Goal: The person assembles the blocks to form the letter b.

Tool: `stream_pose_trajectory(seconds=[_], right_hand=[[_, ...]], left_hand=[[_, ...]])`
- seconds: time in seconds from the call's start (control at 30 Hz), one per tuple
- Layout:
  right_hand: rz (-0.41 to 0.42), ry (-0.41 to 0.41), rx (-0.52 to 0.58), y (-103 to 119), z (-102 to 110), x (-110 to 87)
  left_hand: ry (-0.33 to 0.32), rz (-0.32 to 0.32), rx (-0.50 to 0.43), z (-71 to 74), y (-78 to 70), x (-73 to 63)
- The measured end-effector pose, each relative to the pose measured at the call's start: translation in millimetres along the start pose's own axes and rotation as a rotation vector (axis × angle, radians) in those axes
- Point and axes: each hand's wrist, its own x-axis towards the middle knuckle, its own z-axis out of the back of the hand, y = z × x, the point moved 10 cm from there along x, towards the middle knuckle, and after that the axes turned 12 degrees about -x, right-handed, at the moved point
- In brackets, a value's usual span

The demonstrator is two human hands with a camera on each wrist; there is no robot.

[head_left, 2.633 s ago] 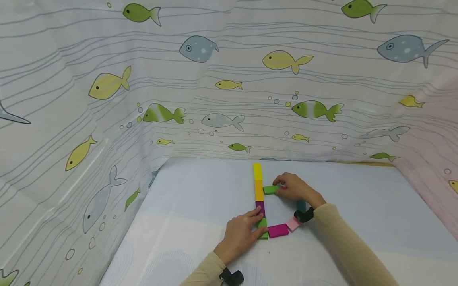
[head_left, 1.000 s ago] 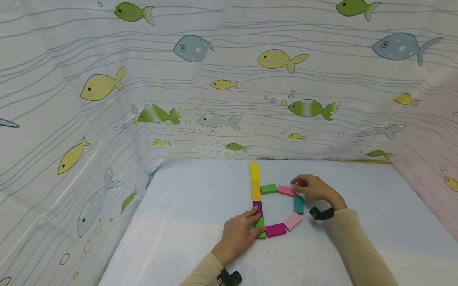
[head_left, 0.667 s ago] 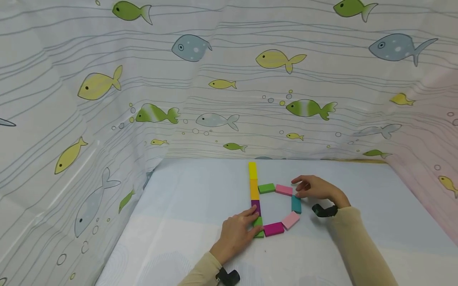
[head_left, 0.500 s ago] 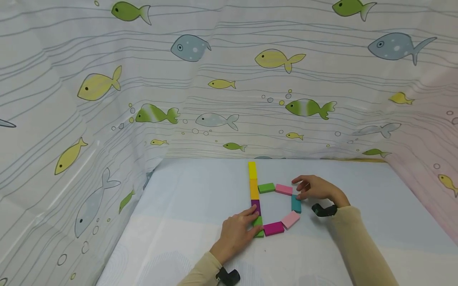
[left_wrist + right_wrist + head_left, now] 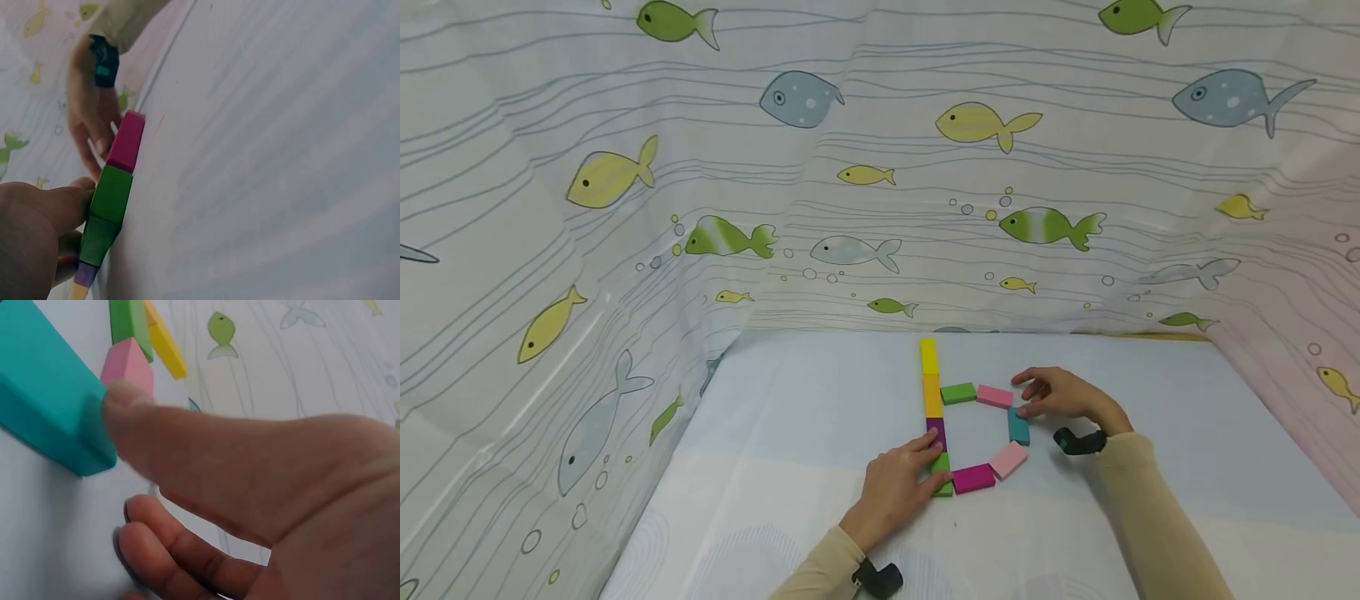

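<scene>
Flat coloured blocks lie on the table in an outline like a lowercase b. My left hand (image 5: 891, 492) rests its fingertips on the purple block (image 5: 936, 426) and the lower green block (image 5: 941, 463) of the upright column. My right hand (image 5: 1063, 394) is at the loop's right side, its thumb touching the end of the teal block (image 5: 1018, 428). In the right wrist view the thumb is extended against the teal block (image 5: 40, 387), and the other fingers are loosely bent, apart from it. A pink block (image 5: 995, 396) lies just beyond the teal one.
Yellow (image 5: 928, 357) and orange-yellow (image 5: 932, 396) blocks top the column. The loop also has an upper green block (image 5: 958, 393), a magenta block (image 5: 973, 479) and a lower pink block (image 5: 1008, 460). A fish-patterned curtain (image 5: 955, 217) stands behind the table (image 5: 820, 417).
My right hand has let go of the pink block at the loop's top and moved right to the teal block, which has shifted slightly left. My left hand keeps its place on the column.
</scene>
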Motion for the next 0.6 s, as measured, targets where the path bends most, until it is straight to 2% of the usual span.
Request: stream_pose_trajectory(seconds=[0.1, 0.23, 0.47, 0.6], right_hand=[[-0.016, 0.006, 0.040, -9.0, 3.0, -2.3], [-0.032, 0.010, 0.147, -29.8, 4.2, -8.8], [-0.073, -0.011, 0.472, -71.0, -3.4, -18.4], [-0.044, -0.048, 0.632, -82.9, -2.2, -20.1]], left_hand=[[0.001, 0.002, 0.002, 0.1, 0.3, 1.0], [0.016, 0.012, 0.007, -1.1, 1.3, 1.7], [0.043, 0.021, 0.027, -1.5, 0.9, 0.4], [0.030, 0.010, 0.020, -0.6, -0.4, 0.7]])
